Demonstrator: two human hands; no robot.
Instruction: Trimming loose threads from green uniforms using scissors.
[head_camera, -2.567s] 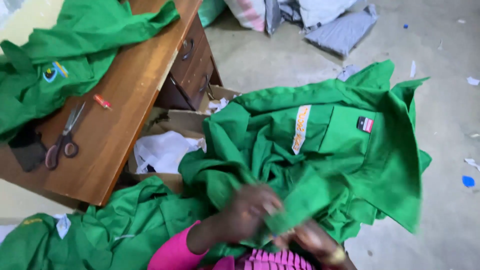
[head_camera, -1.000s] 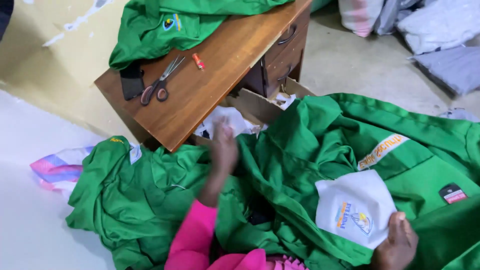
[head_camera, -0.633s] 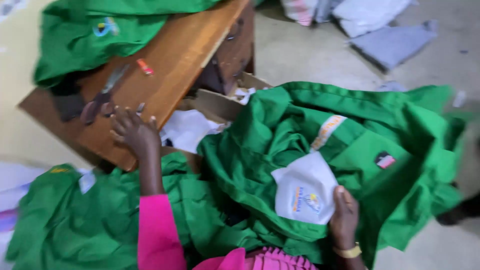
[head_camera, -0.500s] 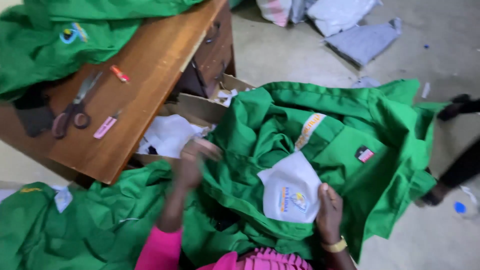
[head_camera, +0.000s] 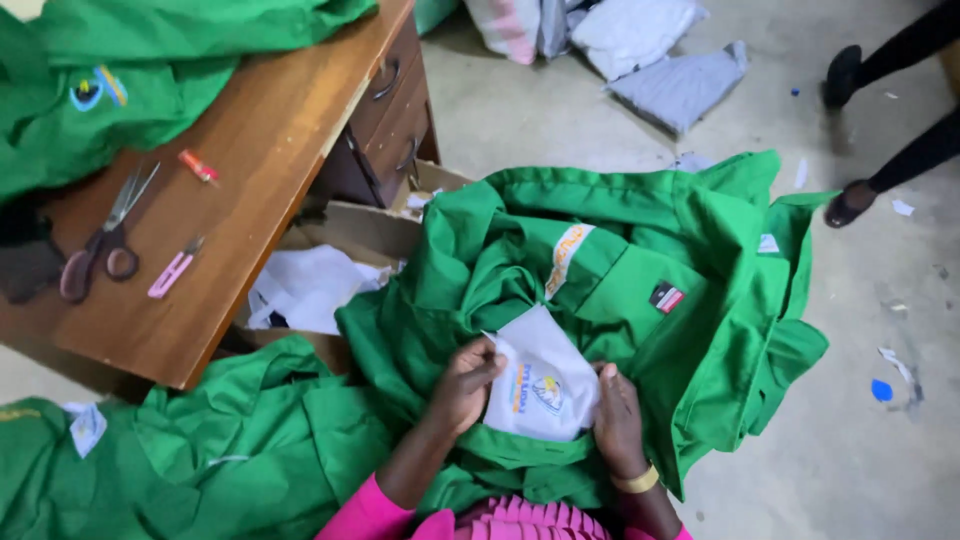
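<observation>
A green garment (head_camera: 640, 260) is spread over my lap. On it lies a white fabric patch (head_camera: 545, 385) with a small coloured emblem. My left hand (head_camera: 468, 385) pinches the patch's left edge. My right hand (head_camera: 618, 420), with a gold bangle at the wrist, presses the patch's right edge against the green cloth. A small pink thread snipper (head_camera: 172, 272) lies on the wooden desk (head_camera: 270, 160) to my left, near a pair of scissors (head_camera: 100, 240) and a short red object (head_camera: 198, 166).
More green garments lie on the desk top (head_camera: 150, 60) and on the floor at lower left (head_camera: 200, 450). A cardboard box with white cloth (head_camera: 310, 285) sits by the desk drawers. Grey and white fabric pieces (head_camera: 660, 60) lie on the concrete floor. Another person's legs (head_camera: 890, 110) stand at upper right.
My left hand reached to the desk, left the pink snipper there, and came back to the white patch. Both hands now hold the patch. Another person's legs came into view at upper right.
</observation>
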